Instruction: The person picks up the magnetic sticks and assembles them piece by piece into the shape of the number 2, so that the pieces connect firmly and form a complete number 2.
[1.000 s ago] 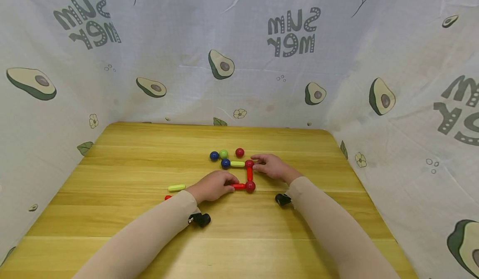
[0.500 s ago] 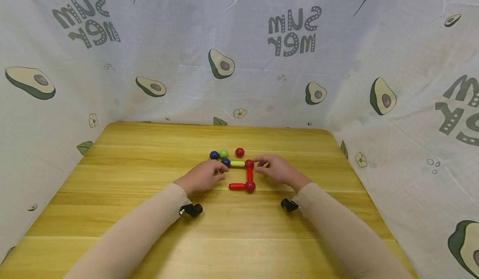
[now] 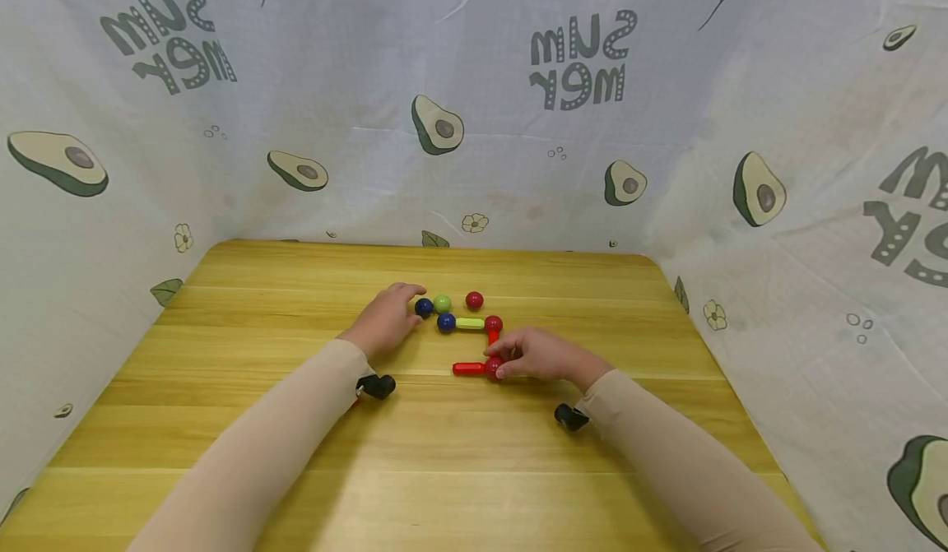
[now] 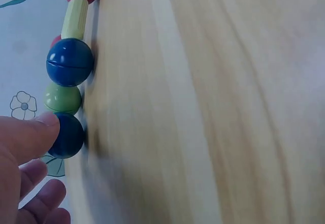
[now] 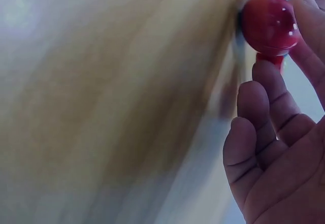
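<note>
My left hand [image 3: 385,318] is at a dark blue ball [image 3: 424,308], thumb at its near side and fingertips behind it; in the left wrist view the thumb overlaps that ball's edge. Beside it sit a light green ball [image 3: 442,303] and a second blue ball [image 3: 446,323]. From the second blue ball a yellow-green rod [image 3: 470,323] leads to a red ball [image 3: 493,323]. A red rod [image 3: 493,337] connects this to the near red ball [image 5: 269,25], which my right hand [image 3: 544,354] holds between thumb and fingers. Another red rod [image 3: 468,368] points left from it.
A loose red ball [image 3: 474,300] lies behind the joined pieces. A bit of red shows beside the left sleeve [image 3: 296,429], mostly hidden. The wooden table [image 3: 459,470] is bordered by a printed cloth [image 3: 355,67] at the back and sides.
My left hand has left the front red rod and moved back and left to the blue ball. The right hand has come forward from the back red ball onto the near one.
</note>
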{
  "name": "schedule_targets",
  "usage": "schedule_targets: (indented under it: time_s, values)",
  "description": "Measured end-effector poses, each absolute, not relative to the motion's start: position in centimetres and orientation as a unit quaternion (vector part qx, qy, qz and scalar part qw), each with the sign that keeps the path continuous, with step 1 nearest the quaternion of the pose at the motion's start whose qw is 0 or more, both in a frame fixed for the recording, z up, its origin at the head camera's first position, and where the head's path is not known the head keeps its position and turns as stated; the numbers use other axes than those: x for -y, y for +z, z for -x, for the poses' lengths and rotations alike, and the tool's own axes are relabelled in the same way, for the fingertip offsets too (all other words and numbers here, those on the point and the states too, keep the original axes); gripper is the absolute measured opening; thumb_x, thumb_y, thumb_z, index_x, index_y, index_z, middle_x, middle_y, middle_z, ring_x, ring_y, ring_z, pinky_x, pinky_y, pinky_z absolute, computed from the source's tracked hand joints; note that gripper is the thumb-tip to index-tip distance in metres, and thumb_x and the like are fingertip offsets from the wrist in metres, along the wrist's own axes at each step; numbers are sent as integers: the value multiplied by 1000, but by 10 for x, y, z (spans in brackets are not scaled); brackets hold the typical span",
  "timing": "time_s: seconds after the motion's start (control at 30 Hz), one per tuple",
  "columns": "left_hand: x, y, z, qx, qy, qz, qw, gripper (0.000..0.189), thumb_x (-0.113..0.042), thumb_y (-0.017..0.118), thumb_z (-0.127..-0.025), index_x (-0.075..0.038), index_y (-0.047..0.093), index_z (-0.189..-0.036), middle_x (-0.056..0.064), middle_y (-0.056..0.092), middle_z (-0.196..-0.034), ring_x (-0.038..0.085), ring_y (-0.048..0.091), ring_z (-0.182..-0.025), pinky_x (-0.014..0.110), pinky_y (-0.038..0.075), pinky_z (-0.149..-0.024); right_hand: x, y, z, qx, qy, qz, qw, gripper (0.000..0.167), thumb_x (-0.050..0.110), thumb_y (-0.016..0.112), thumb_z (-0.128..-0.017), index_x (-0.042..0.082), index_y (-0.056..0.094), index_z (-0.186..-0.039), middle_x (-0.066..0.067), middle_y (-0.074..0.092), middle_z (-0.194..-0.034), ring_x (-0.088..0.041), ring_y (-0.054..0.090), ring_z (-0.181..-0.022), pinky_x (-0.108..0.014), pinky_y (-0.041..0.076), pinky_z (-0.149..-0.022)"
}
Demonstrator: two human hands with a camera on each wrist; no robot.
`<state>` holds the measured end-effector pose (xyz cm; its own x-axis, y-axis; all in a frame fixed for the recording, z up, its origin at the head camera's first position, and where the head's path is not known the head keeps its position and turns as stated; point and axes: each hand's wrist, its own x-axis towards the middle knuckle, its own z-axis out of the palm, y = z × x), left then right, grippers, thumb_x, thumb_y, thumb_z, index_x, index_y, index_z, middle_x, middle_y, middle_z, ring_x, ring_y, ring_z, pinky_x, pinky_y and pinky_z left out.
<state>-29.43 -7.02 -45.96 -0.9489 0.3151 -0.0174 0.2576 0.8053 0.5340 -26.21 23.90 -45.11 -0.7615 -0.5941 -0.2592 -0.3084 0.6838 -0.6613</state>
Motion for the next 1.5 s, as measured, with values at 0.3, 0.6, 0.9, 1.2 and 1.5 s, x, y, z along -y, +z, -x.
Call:
schedule_targets:
  time_s: [0.3,0.6,0.9,1.2,1.5]
  values:
    - [66,-465,303,-951,264,-143,77,52,-22,65,-106,-13,49,-155,13,50,-160,35,45,-150,52,36,-125,-239,-457,262,-885,-316,233,249,33,20,79,-95,17,77,-128,3,73,-113,-15,59,-98,-34,53,-93]
    - [65,-469,307,-950,269,-134,83,51,-24,65,-106,-14,51,-154,15,55,-155,36,51,-146,53,40,-122,-241,-458,263,-882,-321,243,246,30,19,78,-96,16,77,-126,2,73,-110,-16,58,-96,-33,52,-90]
    - [63,-473,311,-951,271,-127,78,44,-24,63,-107,-13,55,-149,15,59,-151,35,54,-143,53,42,-120,-243,-461,264,-875,-337,243,248,28,17,78,-96,15,77,-124,1,74,-109,-15,60,-97,-32,52,-90]
    - [71,-469,306,-955,256,-125,85,41,-25,62,-108,-13,56,-147,15,61,-149,35,57,-140,52,45,-118,-245,-463,265,-873,-343,240,250,28,16,78,-96,14,76,-124,0,74,-112,-15,61,-98,-34,53,-93]
    - [85,-459,288,-954,234,-150,111,39,-24,65,-106,-12,59,-143,14,64,-145,34,59,-137,51,45,-117,-246,-463,266,-874,-345,231,253,28,16,79,-95,15,77,-123,1,75,-113,-16,62,-101,-36,54,-97]
